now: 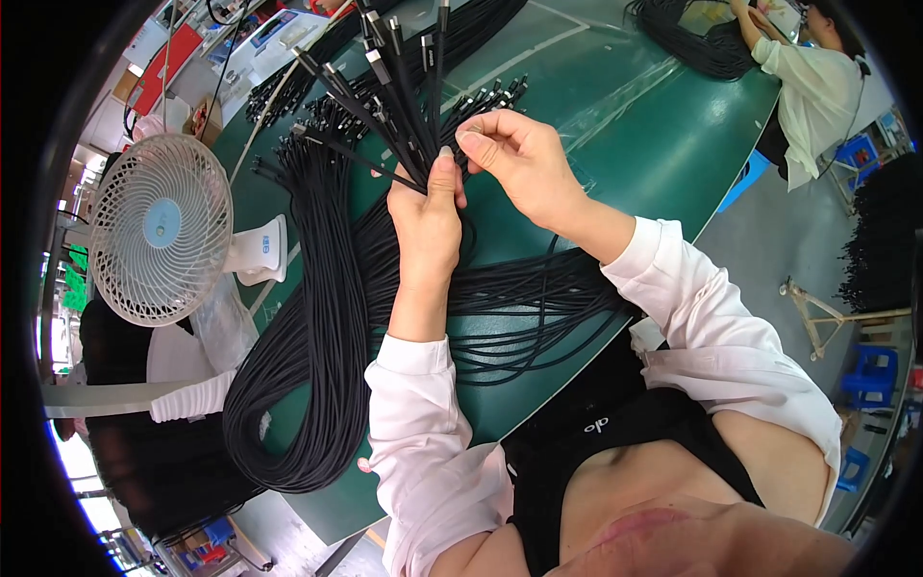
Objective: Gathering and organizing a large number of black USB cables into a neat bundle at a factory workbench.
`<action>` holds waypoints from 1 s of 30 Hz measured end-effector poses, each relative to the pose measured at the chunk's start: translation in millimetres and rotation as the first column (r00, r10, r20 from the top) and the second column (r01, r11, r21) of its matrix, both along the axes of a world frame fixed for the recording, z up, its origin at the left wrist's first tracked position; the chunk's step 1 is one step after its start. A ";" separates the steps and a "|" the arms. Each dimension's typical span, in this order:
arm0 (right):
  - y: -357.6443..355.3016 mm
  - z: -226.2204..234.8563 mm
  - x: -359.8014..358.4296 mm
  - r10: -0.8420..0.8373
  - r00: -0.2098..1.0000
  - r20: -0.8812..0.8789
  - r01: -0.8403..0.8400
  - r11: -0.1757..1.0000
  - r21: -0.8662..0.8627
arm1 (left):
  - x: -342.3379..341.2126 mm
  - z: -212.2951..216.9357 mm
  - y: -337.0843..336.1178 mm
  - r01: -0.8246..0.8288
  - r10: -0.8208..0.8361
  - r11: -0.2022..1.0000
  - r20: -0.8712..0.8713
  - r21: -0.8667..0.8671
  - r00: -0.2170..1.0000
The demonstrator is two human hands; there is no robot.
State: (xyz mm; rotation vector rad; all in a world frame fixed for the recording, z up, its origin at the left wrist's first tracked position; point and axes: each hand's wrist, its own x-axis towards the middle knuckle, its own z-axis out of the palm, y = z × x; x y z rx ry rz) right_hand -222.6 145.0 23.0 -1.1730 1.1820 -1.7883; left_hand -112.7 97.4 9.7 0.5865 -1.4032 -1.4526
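Head view: From my remote post, I watch a left hand (428, 226) closed around an upright bunch of thin black cables with silver-tipped plugs (409, 125), its thumb pressed along the stems above a dark green tabletop (654, 125). The plugs splay out above the fist, one cable slanting off to the left. Just beside the bunch, the right hand (519, 163) is half curled, thumb and forefinger brought close together; I cannot tell whether a cable is caught between them.

A long looped hank of smooth black cables (322, 337) lies on the table to the left of the forearm, bending over near the table's edge, while a white round desk fan (162, 231) stands beyond it. Across the table sits a co-worker in a pale top (817, 77).

I judge each cable light and springy, supple along its length but stiff at the plug, with a jacket likely to slip against its neighbours. My choice of hold would be just below the plug housings, snug but not crushing, sparing the exposed metal tips.
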 end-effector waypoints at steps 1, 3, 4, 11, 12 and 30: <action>0.5 -2.0 2.5 0.002 1.000 0.003 -0.002 1.000 0.003 | -0.1 0.0 1.0 -0.002 0.002 1.000 0.003 0.003 1.000; 1.0 -6.3 8.1 -0.028 0.999 -0.022 0.025 0.995 -0.091 | -0.9 0.2 2.4 0.009 -0.007 0.999 -0.056 0.051 0.998; 0.9 -7.5 9.3 -0.028 0.999 -0.022 0.026 0.996 -0.091 | -1.4 0.2 3.2 0.010 -0.007 0.999 -0.056 0.052 0.998; 3.1 -12.6 2.5 0.042 0.998 0.050 -0.035 0.989 -0.143 | -1.3 2.4 -0.1 0.103 -0.101 0.993 -0.022 0.061 0.995; 4.2 -11.2 2.1 0.003 1.000 0.010 -0.001 0.985 -0.170 | -0.3 2.8 -2.7 0.074 -0.073 0.996 -0.025 0.050 0.997; -2.0 -6.5 -11.0 0.057 0.998 -0.014 -0.058 0.985 -0.164 | 14.4 -2.4 -15.1 0.309 -0.292 0.943 -0.135 0.128 0.947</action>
